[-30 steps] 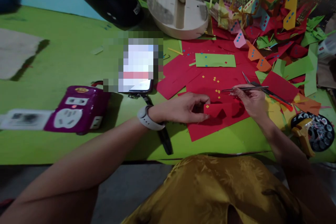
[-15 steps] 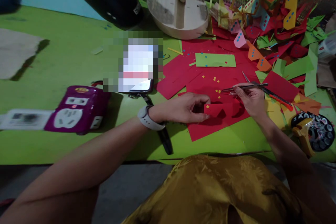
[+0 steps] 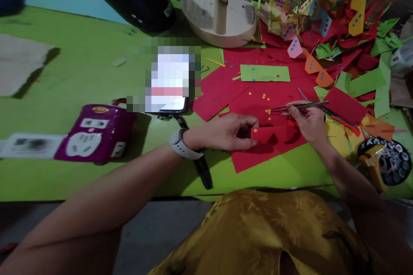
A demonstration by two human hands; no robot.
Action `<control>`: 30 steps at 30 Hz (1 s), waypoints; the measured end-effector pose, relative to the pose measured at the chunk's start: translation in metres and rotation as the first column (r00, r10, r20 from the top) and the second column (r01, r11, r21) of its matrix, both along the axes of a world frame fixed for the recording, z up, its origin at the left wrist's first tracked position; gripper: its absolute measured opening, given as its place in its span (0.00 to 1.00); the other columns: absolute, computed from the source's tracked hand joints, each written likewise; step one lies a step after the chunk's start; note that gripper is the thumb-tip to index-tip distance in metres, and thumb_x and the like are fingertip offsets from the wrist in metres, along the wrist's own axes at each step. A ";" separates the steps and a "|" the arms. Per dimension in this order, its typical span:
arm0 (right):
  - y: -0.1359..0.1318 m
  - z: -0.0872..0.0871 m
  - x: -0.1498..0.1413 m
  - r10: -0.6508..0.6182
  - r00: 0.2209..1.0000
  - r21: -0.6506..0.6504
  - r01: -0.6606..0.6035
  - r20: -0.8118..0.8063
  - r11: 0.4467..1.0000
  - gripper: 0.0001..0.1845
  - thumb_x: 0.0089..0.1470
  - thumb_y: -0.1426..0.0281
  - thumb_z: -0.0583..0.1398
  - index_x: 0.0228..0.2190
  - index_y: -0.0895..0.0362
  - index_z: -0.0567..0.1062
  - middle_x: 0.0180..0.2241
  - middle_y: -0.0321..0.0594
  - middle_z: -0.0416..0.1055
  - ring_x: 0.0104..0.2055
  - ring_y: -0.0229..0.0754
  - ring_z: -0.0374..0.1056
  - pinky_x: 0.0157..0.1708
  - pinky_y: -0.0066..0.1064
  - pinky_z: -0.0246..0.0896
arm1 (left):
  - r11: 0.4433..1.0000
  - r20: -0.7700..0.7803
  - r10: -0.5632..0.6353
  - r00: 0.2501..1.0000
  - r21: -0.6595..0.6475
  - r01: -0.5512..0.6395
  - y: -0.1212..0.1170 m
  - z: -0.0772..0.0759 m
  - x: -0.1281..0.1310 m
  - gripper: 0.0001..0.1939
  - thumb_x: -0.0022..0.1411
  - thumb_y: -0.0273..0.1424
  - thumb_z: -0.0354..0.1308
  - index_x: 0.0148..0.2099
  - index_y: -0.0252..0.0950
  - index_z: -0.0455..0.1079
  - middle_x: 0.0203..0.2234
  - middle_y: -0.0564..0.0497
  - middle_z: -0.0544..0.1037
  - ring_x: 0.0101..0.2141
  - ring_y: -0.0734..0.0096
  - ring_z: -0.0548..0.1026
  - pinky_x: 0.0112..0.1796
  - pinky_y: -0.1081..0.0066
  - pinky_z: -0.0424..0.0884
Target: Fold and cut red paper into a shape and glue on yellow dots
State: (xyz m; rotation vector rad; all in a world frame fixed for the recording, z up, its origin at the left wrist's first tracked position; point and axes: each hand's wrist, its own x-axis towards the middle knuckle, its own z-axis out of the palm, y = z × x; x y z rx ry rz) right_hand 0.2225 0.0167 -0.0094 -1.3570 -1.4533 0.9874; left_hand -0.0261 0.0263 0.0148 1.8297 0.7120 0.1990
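My left hand [image 3: 237,132] pinches the left end of a red paper strip [image 3: 279,135] between thumb and fingers. A small yellow diamond [image 3: 255,130] lies on the strip near my fingertips. In my right hand [image 3: 306,120] is a pair of metal tweezers [image 3: 301,105], gripped near the middle with its tips pointing left. The tips hover by a cluster of tiny yellow paper diamonds [image 3: 269,112] on a red sheet [image 3: 238,161]. Whether the tips touch a diamond, I cannot tell. Beyond them lies a green paper strip [image 3: 265,73] with a few blue and red bits on it.
A lit phone [image 3: 174,105] with a black strap lies left of the paper. Further left sits a purple power socket block [image 3: 97,133]. A round white lamp base [image 3: 219,17] stands behind. Folded coloured paper pieces [image 3: 319,30] pile up at back right; a black dotted disc [image 3: 395,161] is at right.
The tweezers' tips look slightly more apart than before. Both hands and the red strip stay in nearly the same place.
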 end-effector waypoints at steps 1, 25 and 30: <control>0.000 0.000 0.000 0.002 1.000 -0.004 -0.002 -0.003 1.000 0.16 0.51 0.54 0.66 0.32 0.54 0.78 0.28 0.35 0.79 0.30 0.39 0.78 0.34 0.32 0.76 | 1.000 -0.003 0.001 1.000 -0.001 -0.001 0.000 0.000 0.000 0.12 0.60 0.40 0.57 0.34 0.36 0.63 0.19 0.57 0.68 0.20 0.78 0.64 0.22 0.76 0.57; 0.000 -0.003 -0.001 0.055 0.998 0.061 -0.054 -0.022 0.997 0.14 0.53 0.55 0.66 0.32 0.53 0.77 0.27 0.35 0.79 0.29 0.39 0.78 0.32 0.31 0.76 | 1.000 -0.001 0.001 1.000 0.011 -0.001 0.000 0.000 0.000 0.11 0.60 0.39 0.57 0.32 0.36 0.64 0.21 0.56 0.67 0.21 0.77 0.64 0.23 0.75 0.58; 0.000 -0.004 0.000 0.048 0.998 0.050 -0.047 -0.033 0.998 0.12 0.54 0.58 0.66 0.32 0.54 0.77 0.28 0.34 0.78 0.30 0.38 0.78 0.32 0.30 0.76 | 1.000 -0.011 -0.001 1.000 0.014 0.001 0.000 0.000 0.001 0.12 0.60 0.39 0.57 0.32 0.37 0.63 0.20 0.57 0.67 0.21 0.77 0.64 0.23 0.75 0.57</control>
